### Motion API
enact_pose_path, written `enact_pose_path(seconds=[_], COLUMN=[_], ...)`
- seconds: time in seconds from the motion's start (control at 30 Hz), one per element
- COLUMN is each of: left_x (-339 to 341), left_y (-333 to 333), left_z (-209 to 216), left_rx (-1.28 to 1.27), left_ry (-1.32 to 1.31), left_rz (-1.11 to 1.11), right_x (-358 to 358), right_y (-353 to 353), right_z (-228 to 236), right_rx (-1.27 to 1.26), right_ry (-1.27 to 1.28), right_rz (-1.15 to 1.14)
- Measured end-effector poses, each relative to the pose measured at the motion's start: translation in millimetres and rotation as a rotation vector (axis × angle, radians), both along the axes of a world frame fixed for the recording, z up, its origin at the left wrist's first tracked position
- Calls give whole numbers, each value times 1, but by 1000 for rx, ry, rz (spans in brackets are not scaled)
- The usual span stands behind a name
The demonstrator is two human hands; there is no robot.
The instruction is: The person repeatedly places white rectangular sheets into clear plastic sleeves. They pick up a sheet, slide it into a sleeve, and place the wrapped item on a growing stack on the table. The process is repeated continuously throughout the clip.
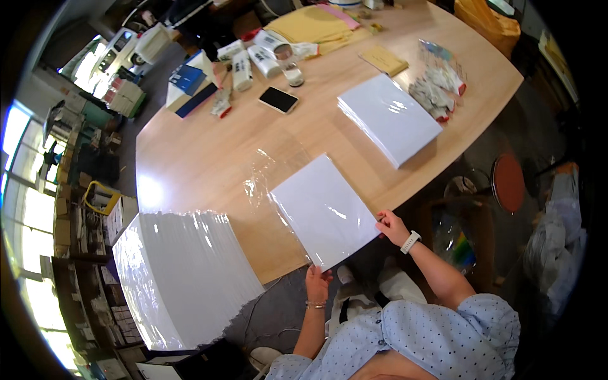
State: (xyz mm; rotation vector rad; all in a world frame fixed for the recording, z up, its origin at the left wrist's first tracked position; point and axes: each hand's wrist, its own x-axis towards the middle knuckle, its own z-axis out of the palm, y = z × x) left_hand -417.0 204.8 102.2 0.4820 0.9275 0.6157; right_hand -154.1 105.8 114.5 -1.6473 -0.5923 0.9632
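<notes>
Left hand (318, 284) and right hand (394, 228) fingers pinch a white rectangular packet (325, 212), crinkled clear film (256, 179) seemingly untucked, one glossy white stack (389, 120) apparently done.

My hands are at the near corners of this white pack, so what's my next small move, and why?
Probably steady it with your right hand and reach your left hand to smooth the clear film, since that lies wrinkled beyond the white pack's far edge.
</notes>
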Motion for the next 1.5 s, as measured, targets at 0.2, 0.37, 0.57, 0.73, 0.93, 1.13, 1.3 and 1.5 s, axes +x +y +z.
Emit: enact_pose_path(seconds=[0.2,0.37,0.57,0.73,0.93,1.13,1.3,1.5], left_x=[23,-1,-135,-247,-375,-350,-333,-343], left_y=[23,18,2,36,113,110,116,116], left_z=[74,158,280,341,283,255,258,288], left_rx=[484,886,1472,1450,1155,978,1059,1248], left_ry=[260,350,739,849,1062,583,628,1704], left_rz=[-197,-324,-181,549,285,673,701,651], right_x=[5,-56,-138,-221,-295,-292,-195,33], right_y=[-4,-7,63,159,208,218,226,277], right_z=[-4,24,127,235,264,251,202,33], right_rx=[61,244,530,896,932,996,792,221], right_ry=[228,433,229,129,-138,-242,-17,-338], right_rz=[260,224,542,850,994,1040,1187,756])
